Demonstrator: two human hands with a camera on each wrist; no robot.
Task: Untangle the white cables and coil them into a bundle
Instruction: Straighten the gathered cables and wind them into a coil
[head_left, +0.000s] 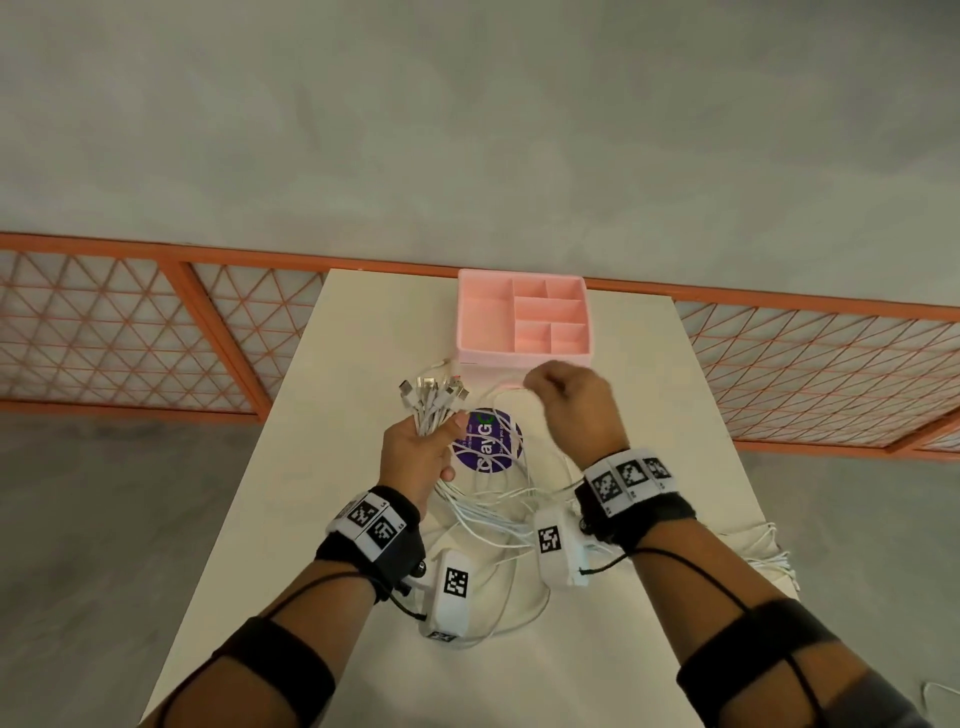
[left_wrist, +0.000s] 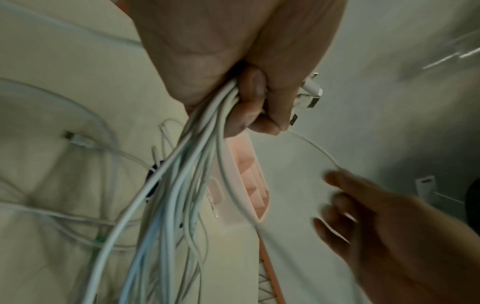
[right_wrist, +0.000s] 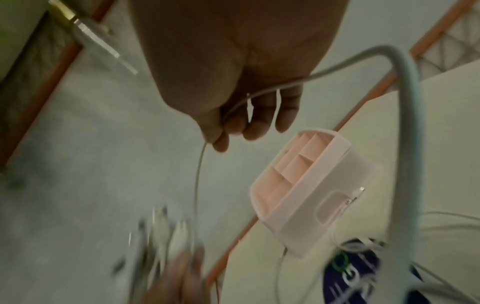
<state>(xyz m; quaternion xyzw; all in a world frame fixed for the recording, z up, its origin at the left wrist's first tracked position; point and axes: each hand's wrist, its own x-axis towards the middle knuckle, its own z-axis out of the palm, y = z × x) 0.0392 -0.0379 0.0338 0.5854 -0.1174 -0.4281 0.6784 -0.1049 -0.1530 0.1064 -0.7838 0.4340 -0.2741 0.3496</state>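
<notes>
My left hand grips a bunch of white cables just below their USB plugs, which fan out above the fist. In the left wrist view the fingers curl round the bunch, and the strands hang down to the table. My right hand is raised to the right and pinches a single white cable between thumb and fingertips; this strand runs back toward the left hand. Loose cable lengths lie tangled on the table between my wrists.
A pink compartment tray stands at the table's far edge, a cable end lying against its front wall. A round purple sticker lies under the cables. More cable hangs at the white table's right edge. An orange lattice railing runs behind.
</notes>
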